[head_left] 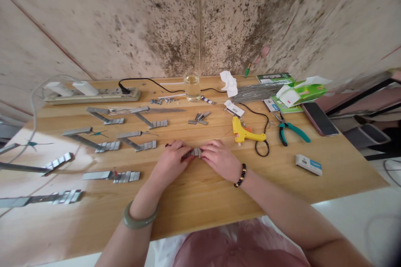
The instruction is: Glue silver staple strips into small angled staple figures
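Left hand: fingers bent, pinching the left end of a short grey segmented strip. Right hand: fingertips together at the strip's right end, touching it. The strip lies between both hands, low over the light wooden table, near its middle; whether it touches the surface cannot be told. Beyond it: a loose cluster of small grey bars and a clear glass of pale yellow liquid. To the right: a yellow glue gun with black cord, then teal-handled pliers. Left side: several grey angled pieces with banded bases, standing apart from the hands.
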The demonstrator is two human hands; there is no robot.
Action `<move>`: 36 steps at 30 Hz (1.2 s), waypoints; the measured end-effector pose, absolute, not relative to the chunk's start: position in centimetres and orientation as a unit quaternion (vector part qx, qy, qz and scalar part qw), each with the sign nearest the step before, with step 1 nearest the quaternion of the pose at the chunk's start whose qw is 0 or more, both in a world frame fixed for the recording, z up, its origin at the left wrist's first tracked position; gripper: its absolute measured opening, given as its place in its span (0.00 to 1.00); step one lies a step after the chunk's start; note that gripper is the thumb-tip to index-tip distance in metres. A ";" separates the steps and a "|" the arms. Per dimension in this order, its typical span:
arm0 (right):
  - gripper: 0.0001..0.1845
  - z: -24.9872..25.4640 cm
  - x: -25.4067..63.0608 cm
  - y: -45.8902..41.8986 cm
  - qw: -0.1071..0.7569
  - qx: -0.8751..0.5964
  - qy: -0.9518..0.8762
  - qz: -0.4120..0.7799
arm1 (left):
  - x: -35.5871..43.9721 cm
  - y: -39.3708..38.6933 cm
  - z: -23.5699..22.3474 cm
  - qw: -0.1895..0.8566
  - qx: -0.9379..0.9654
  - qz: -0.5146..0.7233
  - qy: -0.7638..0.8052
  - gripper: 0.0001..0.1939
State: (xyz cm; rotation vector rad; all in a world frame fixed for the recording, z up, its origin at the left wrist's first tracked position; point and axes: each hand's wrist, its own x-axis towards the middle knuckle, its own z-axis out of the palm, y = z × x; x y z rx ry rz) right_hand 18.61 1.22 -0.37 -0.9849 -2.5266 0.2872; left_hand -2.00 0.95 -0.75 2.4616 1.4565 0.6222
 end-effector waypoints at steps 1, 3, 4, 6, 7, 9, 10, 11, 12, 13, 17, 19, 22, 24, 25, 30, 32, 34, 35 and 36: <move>0.06 -0.4 18.6 1.2 0.206 -0.354 -0.907 0.103 | -2.0 0.9 -0.8 0.108 0.836 0.212 0.495 0.06; 0.06 -0.4 18.6 1.2 0.208 -0.353 -0.907 0.101 | -2.0 1.0 -0.8 0.110 0.837 0.212 0.493 0.06; 0.06 -0.5 18.6 1.3 0.209 -0.352 -0.907 0.100 | -2.0 1.0 -0.8 0.111 0.837 0.212 0.492 0.06; 0.06 -0.5 18.6 1.3 0.209 -0.351 -0.908 0.099 | -2.0 1.0 -0.8 0.112 0.836 0.216 0.492 0.06; 0.06 -0.6 18.6 1.3 0.208 -0.351 -0.908 0.098 | -2.1 1.0 -0.9 0.112 0.836 0.219 0.490 0.07; 0.06 -0.6 18.6 1.3 0.207 -0.351 -0.908 0.096 | -2.1 1.0 -0.9 0.110 0.838 0.221 0.487 0.07; 0.07 -0.7 18.6 1.3 0.207 -0.351 -0.908 0.095 | -2.1 1.0 -0.9 0.109 0.839 0.222 0.486 0.07; 0.07 -0.7 18.6 1.3 0.208 -0.350 -0.909 0.094 | -2.1 1.0 -0.9 0.108 0.840 0.222 0.483 0.07; 0.07 -0.7 18.6 1.3 0.209 -0.349 -0.909 0.094 | -2.1 1.0 -0.9 0.107 0.840 0.223 0.482 0.07; 0.07 -0.7 18.6 1.3 0.210 -0.349 -0.908 0.095 | -2.1 1.0 -0.9 0.107 0.841 0.224 0.481 0.07; 0.07 -0.7 18.5 1.3 0.212 -0.353 -0.906 0.096 | -2.1 1.0 -0.9 0.100 0.842 0.223 0.481 0.07; 0.07 -0.7 18.5 1.3 0.212 -0.353 -0.906 0.096 | -2.1 1.0 -0.9 0.099 0.843 0.220 0.480 0.06; 0.07 -0.7 18.5 1.3 0.214 -0.351 -0.907 0.094 | -2.1 1.1 -0.9 0.098 0.845 0.219 0.479 0.06; 0.07 -0.8 18.5 1.3 0.214 -0.350 -0.907 0.094 | -2.0 1.1 -0.9 0.097 0.844 0.221 0.479 0.06; 0.07 -0.8 18.5 1.3 0.215 -0.350 -0.907 0.093 | -2.0 1.1 -0.9 0.098 0.843 0.222 0.480 0.06; 0.06 -0.9 18.5 1.4 0.216 -0.349 -0.907 0.095 | -2.0 1.1 -0.9 0.108 0.840 0.222 0.484 0.06; 0.07 -0.8 18.5 1.4 0.213 -0.351 -0.907 0.096 | -2.1 1.1 -1.0 0.112 0.838 0.223 0.485 0.07; 0.07 -0.8 18.5 1.4 0.212 -0.352 -0.907 0.098 | -2.1 1.1 -1.0 0.115 0.836 0.227 0.486 0.08; 0.07 -0.8 18.5 1.4 0.211 -0.352 -0.907 0.098 | -2.1 1.1 -1.1 0.115 0.835 0.230 0.486 0.09; 0.07 -0.8 18.5 1.4 0.211 -0.352 -0.907 0.098 | -2.1 1.1 -1.1 0.115 0.835 0.232 0.485 0.09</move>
